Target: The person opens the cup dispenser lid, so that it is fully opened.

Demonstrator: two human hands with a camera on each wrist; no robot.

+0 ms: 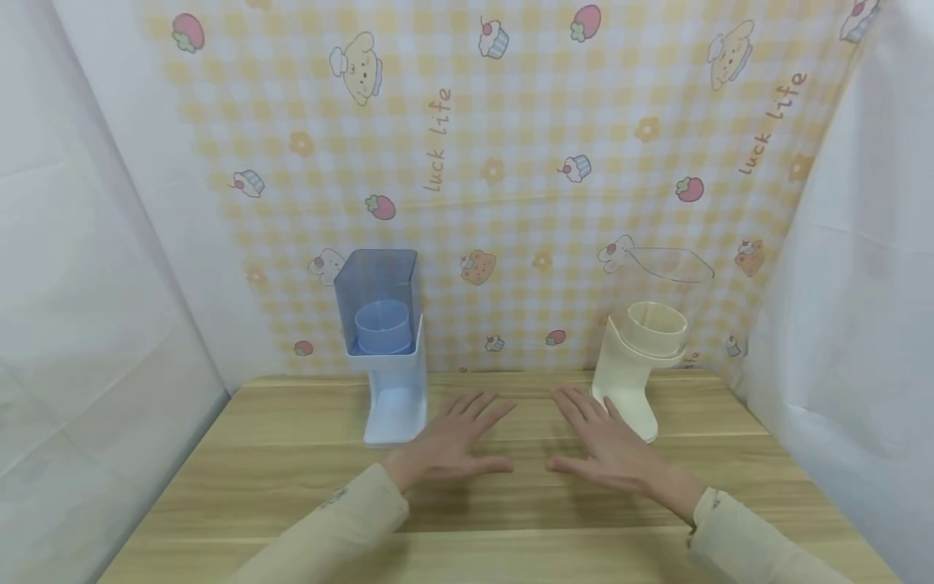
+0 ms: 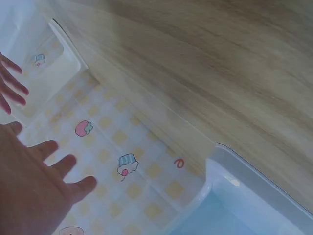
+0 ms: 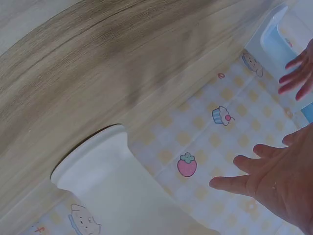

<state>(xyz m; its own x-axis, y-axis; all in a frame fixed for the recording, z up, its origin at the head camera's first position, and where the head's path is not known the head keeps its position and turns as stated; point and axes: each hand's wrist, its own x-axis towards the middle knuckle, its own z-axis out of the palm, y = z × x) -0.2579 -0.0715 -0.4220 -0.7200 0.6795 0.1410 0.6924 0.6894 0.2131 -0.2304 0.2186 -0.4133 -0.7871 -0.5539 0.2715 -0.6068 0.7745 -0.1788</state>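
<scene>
L stand (image 1: 395,415): v. pale blue, nr. white; L tub (image 1: 368,280) see-thru smoky blue, L ring (image 1: 383,334) mid-blue. R stand (image 1: 620,381): plain cream; R ring (image 1: 657,339) same cream, R tub (image 1: 667,268) clear w/ thin dk. edge. Tabletop (image 1: 525,515): lt. yellowish-brown wood w/ dkr. grain streaks. Cloth (image 1: 525,215): yellow & white check, printed w/ pink strawberries (image 1: 188,32) (green tops), blue-&-white striped cupcakes (image 1: 493,39) w/ red cherries, orange-tan flowers (image 1: 302,144), brown bear (image 1: 477,268), pale-yellow puppy (image 1: 359,73) & brown lettering (image 1: 438,139). Side sheets (image 1: 87,243) (image 1: 854,284): plain white. L sleeve (image 1: 328,519) & R sleeve (image 1: 759,539): beige/off-white, small grey marks nr. cuffs.
</scene>
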